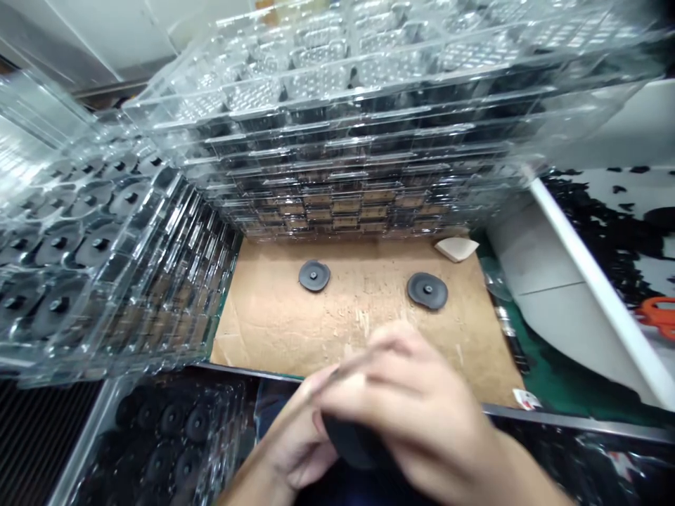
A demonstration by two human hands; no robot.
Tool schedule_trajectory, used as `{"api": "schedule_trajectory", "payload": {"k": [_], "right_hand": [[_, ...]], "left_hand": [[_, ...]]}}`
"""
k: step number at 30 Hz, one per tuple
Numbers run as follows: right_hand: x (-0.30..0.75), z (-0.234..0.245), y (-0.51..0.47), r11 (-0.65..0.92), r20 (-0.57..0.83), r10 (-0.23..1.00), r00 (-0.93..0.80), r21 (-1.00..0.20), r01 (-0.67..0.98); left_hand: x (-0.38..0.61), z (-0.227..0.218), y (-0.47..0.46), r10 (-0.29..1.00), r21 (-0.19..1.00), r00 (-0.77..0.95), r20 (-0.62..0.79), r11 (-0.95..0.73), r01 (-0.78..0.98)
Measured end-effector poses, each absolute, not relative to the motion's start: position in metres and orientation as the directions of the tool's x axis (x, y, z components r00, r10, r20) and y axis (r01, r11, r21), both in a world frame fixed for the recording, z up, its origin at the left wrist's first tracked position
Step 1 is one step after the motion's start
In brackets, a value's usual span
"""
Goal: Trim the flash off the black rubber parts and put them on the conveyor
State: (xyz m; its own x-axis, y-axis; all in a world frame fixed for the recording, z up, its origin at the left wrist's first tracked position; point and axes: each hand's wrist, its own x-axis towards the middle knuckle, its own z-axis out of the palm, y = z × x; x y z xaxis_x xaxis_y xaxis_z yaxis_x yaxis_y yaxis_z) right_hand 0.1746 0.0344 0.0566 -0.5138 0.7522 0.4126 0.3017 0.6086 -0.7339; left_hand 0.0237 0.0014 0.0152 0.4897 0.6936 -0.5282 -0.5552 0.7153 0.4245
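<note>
My left hand (303,439) and my right hand (422,404) are close together at the front edge of the cardboard, both blurred. Between them is a dark, smooth part (356,443), partly hidden by my fingers; my left fingers close on it. The right hand's fingers are curled above it. A thin, smeared streak crosses that hand, and I cannot tell whether it is a slim tool. Beyond the hands, two dark grey rounded discs with a central stud lie apart on the cardboard (264,323): a left disc (314,275) and a right disc (427,290).
Tall stacks of clear plastic trays stand at the back (337,140) and left (100,246), the left ones filled with discs. Another filled tray (163,436) sits low at left. A pale wedge (456,248) lies back right. Beyond a white bin wall (595,281) are black scraps and an orange-handled tool (659,313).
</note>
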Motion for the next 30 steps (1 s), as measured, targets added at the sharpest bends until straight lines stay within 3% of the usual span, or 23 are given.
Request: {"api": "schedule_trajectory", "payload": {"k": [3, 5, 6, 12, 17, 22, 25, 28, 30], "right_hand": [[0.19, 0.028, 0.043, 0.24, 0.122, 0.957, -0.262, -0.842, 0.482], [0.2, 0.0, 0.045, 0.011, -0.079, 0.988, -0.132, -0.82, 0.572], [0.203, -0.014, 0.043, -0.027, -0.125, 0.984, -0.126, -0.806, 0.591], [0.204, -0.065, 0.009, 0.005, -0.11, 0.986, -0.126, -0.733, 0.68], [0.202, -0.07, -0.006, -0.003, -0.076, 0.995, -0.064, -0.669, 0.743], [0.201, -0.041, 0.012, 0.009, -0.028, 0.999, -0.041, -0.701, 0.713], [0.182, 0.0, 0.018, 0.129, 0.128, 0.991, -0.045, -0.782, 0.61], [0.159, 0.034, 0.016, 0.38, 0.283, 0.922, -0.264, -0.791, 0.48], [0.149, 0.045, 0.016, 0.397, 0.206, 0.881, -0.426, -0.811, 0.43]], "left_hand": [[0.023, 0.015, 0.001, 0.707, 0.389, 0.514, -0.486, 0.702, -0.597], [0.021, 0.015, 0.0, 0.715, 0.349, 0.521, -0.466, 0.689, -0.635], [0.02, 0.015, -0.001, 0.718, 0.333, 0.521, -0.463, 0.685, -0.648], [0.017, 0.005, -0.004, 0.718, 0.222, 0.512, -0.472, 0.659, -0.719], [0.017, -0.006, -0.003, 0.726, 0.231, 0.276, -0.63, 0.515, -0.826], [0.02, -0.007, -0.004, 0.751, 0.303, 0.207, -0.627, 0.48, -0.823], [0.024, -0.003, -0.007, 0.777, 0.382, 0.16, -0.608, 0.464, -0.8], [0.027, 0.001, -0.01, 0.78, 0.457, 0.105, -0.617, 0.464, -0.759], [0.026, 0.002, -0.011, 0.772, 0.48, 0.107, -0.626, 0.49, -0.727]]}}
